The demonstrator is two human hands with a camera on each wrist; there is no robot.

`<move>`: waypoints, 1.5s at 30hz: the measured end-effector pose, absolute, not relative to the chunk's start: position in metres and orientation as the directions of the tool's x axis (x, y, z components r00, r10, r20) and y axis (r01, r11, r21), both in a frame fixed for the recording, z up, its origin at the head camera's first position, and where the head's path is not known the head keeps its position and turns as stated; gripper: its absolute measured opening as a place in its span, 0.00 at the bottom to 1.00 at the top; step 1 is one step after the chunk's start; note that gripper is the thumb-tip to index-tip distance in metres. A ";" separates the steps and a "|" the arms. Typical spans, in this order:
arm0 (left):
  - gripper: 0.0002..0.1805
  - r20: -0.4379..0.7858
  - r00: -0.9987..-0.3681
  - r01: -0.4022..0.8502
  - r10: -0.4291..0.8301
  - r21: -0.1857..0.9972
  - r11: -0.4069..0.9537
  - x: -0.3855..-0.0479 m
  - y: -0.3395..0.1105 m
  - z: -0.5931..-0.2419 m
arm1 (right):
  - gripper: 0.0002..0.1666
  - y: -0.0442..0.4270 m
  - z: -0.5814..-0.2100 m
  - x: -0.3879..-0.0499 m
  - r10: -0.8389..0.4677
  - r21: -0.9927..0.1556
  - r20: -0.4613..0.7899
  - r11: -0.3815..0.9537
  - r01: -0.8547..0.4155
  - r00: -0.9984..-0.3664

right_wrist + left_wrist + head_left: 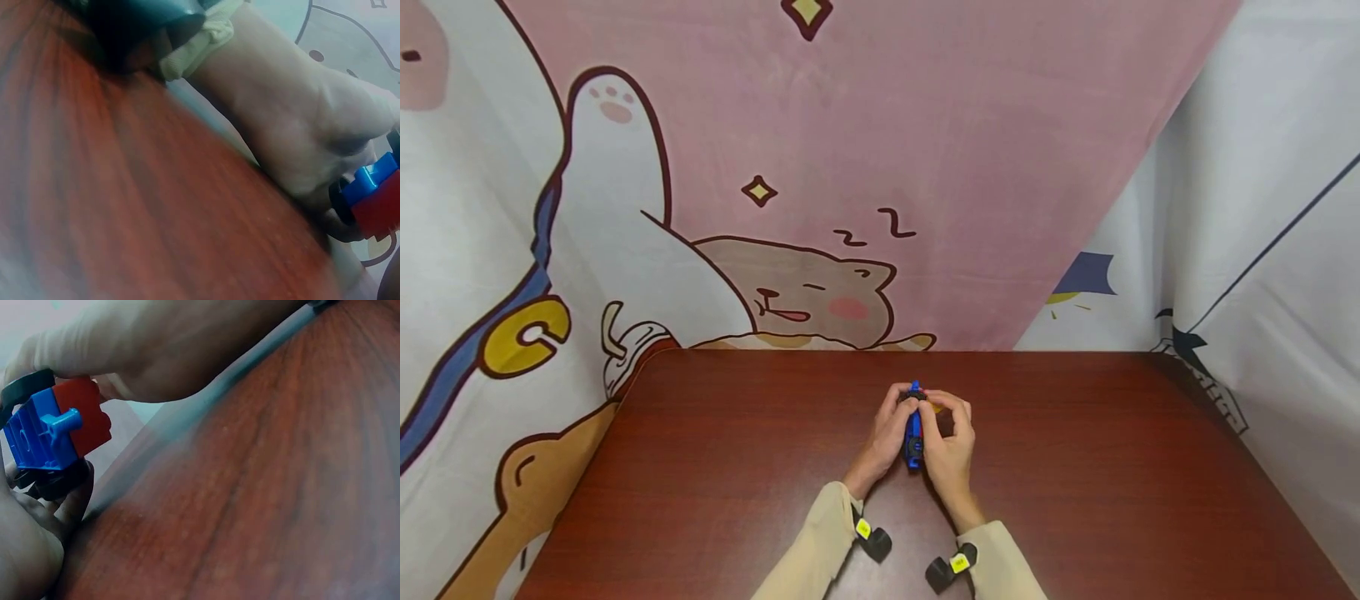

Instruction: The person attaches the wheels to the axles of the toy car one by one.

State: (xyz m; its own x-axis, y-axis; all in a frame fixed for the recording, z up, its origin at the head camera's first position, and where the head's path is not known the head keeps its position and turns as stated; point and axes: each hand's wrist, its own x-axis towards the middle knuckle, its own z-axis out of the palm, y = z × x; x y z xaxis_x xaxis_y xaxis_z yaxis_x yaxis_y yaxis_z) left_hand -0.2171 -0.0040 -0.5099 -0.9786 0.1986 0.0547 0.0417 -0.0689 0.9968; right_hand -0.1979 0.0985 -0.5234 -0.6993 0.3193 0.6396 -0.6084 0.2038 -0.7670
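Note:
Both hands hold a blue toy train car (913,437) between them, over the middle of the table. My left hand (887,429) grips its left side, and my right hand (951,454) grips the right side. In the left wrist view the car's blue underside (37,434) faces the camera, with black wheels (62,481), a small blue coupling peg (65,422) and a red block (87,419) against it. The right wrist view catches only part of the red block (378,203). A bit of yellow (936,407) shows by the right fingers. Fingers hide the rest.
The dark wooden table (737,467) stretches around the hands. Behind it hangs a pink and white cloth (970,167) with cartoon animals, and more white cloth (1262,233) hangs at the right. A black camera sits on each wrist.

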 end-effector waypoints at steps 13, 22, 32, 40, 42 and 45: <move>0.18 0.106 -0.974 0.087 0.201 0.991 -0.102 -0.218 -0.003 -0.510 | 0.22 0.102 -0.545 -0.207 0.214 -0.983 0.172 -0.033 -0.183 -0.962; 0.17 0.102 -0.972 0.078 0.210 0.990 -0.120 -0.217 -0.003 -0.512 | 0.18 0.099 -0.516 -0.193 0.247 -0.981 0.194 0.036 -0.191 -0.950; 0.18 0.094 -0.972 0.070 0.214 0.990 -0.119 -0.223 0.000 -0.522 | 0.16 0.100 -0.517 -0.195 0.285 -0.982 0.188 0.038 -0.185 -0.940; 0.17 0.077 -0.982 0.051 0.174 0.988 -0.149 -0.234 0.005 -0.545 | 0.16 0.102 -0.543 -0.208 0.290 -0.979 0.193 -0.003 -0.203 -0.937; 0.18 0.067 -0.989 0.039 0.135 0.979 -0.199 -0.234 0.005 -0.545 | 0.18 0.103 -0.548 -0.210 0.294 -0.978 0.177 -0.051 -0.200 -0.939; 0.20 0.048 -0.998 0.030 0.049 0.947 -0.320 -0.235 0.005 -0.544 | 0.20 0.104 -0.548 -0.211 0.289 -0.971 0.184 -0.094 -0.219 -0.940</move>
